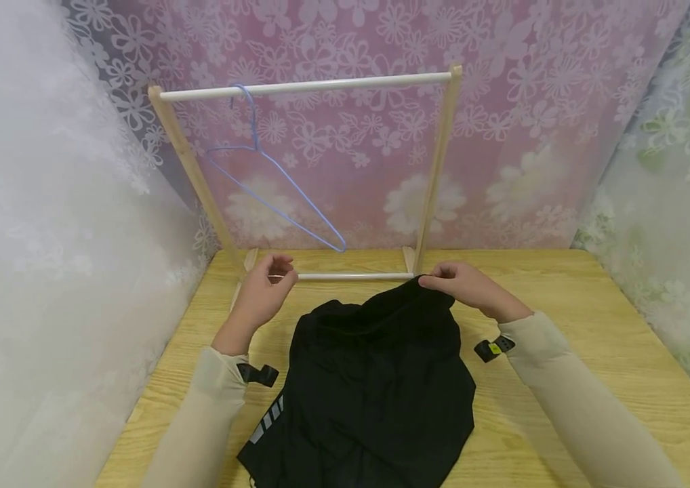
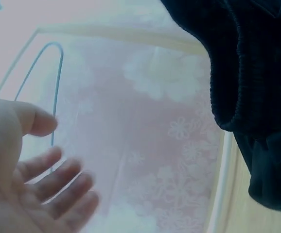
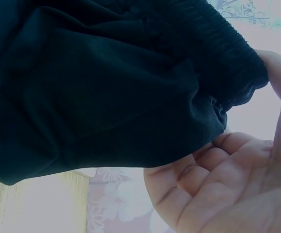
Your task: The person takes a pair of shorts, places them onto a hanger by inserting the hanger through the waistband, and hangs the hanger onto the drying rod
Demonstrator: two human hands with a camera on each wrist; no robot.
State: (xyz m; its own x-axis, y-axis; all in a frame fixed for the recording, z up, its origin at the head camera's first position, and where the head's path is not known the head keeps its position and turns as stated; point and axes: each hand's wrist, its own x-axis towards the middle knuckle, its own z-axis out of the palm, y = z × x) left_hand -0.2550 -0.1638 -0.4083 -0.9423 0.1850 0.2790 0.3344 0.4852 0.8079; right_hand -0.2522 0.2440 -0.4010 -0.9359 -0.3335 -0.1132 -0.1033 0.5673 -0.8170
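Note:
A pair of black shorts (image 1: 375,386) with a gathered elastic waistband (image 3: 223,43) hangs and lies over the table in the head view, pale stripes showing at its lower left. My right hand (image 1: 463,285) pinches the right end of the waistband between thumb and fingers, lifting it. To the left of the garment, my left hand (image 1: 262,291) is raised with fingers loosely bent and nothing in them. The left wrist view shows that hand (image 2: 38,170) apart from the black cloth (image 2: 267,87). Behind it, a blue hanger (image 1: 302,193) hangs by its hook.
A wooden rack (image 1: 439,156) with a white top rod (image 1: 333,85) and a white lower rod (image 1: 351,276) stands at the back of the wood-grain table (image 1: 564,325). Flower-patterned sheets (image 1: 516,135) rise behind and at the sides.

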